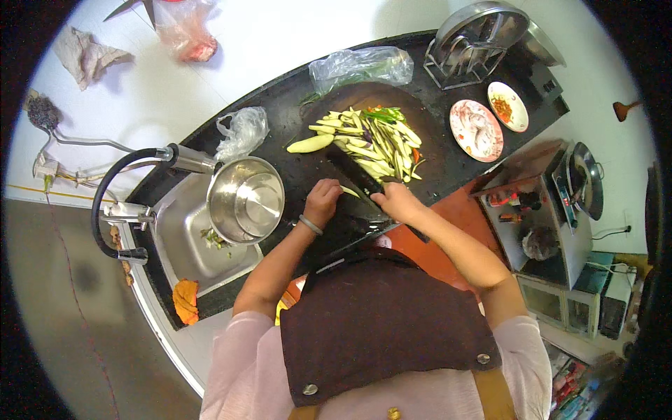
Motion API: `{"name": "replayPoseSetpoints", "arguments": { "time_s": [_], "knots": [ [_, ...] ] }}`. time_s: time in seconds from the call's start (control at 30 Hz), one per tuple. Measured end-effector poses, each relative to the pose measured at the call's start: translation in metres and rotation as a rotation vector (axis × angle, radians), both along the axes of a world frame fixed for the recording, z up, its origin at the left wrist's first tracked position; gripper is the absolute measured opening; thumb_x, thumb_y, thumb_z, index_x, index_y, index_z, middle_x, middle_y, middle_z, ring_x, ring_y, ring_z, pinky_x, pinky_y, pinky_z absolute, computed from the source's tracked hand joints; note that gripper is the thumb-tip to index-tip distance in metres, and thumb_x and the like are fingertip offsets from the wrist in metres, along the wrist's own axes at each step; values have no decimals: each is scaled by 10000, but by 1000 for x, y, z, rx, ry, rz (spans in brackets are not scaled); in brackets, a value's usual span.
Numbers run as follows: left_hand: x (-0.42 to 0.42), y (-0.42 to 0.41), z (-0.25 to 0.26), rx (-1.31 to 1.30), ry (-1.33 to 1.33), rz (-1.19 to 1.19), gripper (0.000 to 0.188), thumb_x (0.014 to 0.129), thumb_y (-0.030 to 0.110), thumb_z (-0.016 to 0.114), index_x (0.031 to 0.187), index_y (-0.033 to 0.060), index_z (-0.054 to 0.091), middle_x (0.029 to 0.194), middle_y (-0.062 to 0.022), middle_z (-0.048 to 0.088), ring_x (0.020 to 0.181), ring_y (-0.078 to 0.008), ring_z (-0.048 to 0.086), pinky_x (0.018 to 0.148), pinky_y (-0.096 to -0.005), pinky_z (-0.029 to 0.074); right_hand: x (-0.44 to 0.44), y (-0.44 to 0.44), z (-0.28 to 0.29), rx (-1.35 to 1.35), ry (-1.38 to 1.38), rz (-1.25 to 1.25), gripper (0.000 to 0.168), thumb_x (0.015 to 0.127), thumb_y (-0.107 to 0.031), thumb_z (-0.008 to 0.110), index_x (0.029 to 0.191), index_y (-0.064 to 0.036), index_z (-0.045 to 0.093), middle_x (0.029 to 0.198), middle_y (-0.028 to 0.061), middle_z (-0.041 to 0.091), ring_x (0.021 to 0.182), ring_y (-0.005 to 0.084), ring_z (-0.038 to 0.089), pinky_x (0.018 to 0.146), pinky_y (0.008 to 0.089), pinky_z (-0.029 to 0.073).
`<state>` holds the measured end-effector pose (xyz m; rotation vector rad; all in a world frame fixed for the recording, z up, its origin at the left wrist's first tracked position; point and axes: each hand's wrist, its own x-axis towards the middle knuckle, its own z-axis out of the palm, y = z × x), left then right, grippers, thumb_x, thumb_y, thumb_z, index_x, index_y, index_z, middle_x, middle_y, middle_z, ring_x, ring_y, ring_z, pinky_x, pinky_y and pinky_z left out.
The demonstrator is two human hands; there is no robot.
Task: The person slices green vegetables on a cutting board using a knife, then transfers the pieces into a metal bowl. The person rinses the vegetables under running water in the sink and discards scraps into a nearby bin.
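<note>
My right hand (395, 202) grips a dark-bladed kitchen knife (353, 169), its blade pointing up and left over a round dark cutting board (438, 131). My left hand (322, 202), with a pale bracelet at the wrist, has its fingers at the end of a thin pale vegetable strip (350, 191); whether they grip it I cannot tell. Beyond the blade lies a pile of cut, pale green vegetable strips (378, 142), probably eggplant, with green and red pepper pieces (386, 113) at its top. A larger peeled piece (311, 144) lies left of the pile.
At left, a steel pot (245, 200) rests over the sink (181, 236), beside a black hose faucet (105, 194). Plastic bags (362, 65) lie behind the board. Two plates (476, 130) and a metal rack (457, 63) stand right. An orange cloth (186, 301) lies on the near left corner.
</note>
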<state>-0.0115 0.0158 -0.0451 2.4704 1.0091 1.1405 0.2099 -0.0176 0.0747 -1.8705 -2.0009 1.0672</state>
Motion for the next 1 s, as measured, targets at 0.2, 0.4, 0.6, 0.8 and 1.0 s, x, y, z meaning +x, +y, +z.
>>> {"name": "replayPoseSetpoints", "arguments": {
  "time_s": [0.2,0.4,0.6,0.8,1.0],
  "knots": [
    [11,9,30,-36,-165,246,255,748,-2,617,999,26,582,1039,-159,566,977,-339,533,847,-397,440,22,-2,9,10,-68,-22,383,850,-301,582,812,80,597,775,305,596,797,438,601,724,479,470],
    [6,62,52,-26,-152,576,327,766,18,571,1088,74,574,1175,-121,529,1127,-316,461,969,-455,326,18,-11,35,-158,5,119,350,855,-280,586,833,69,593,805,294,597,820,431,596,728,472,466],
    [-7,89,9,-135,387,685,322,742,48,599,1051,131,567,1061,-64,548,1058,-278,485,950,-517,305,24,-9,20,-87,-22,198,336,850,-279,590,943,43,604,860,274,610,866,424,593,767,462,464],
    [9,34,73,-287,-68,530,363,768,92,630,1099,72,482,1038,-160,513,956,-373,503,852,-433,405,49,2,18,-39,-92,95,341,840,-288,596,898,48,613,848,278,611,854,421,596,769,467,466],
    [-3,-25,83,-540,198,104,380,734,62,660,1067,98,481,1056,-115,538,1021,-349,524,852,-407,428,51,5,10,-28,-86,120,355,836,-298,597,824,56,614,797,277,609,807,420,602,730,471,469]
  ]
}}
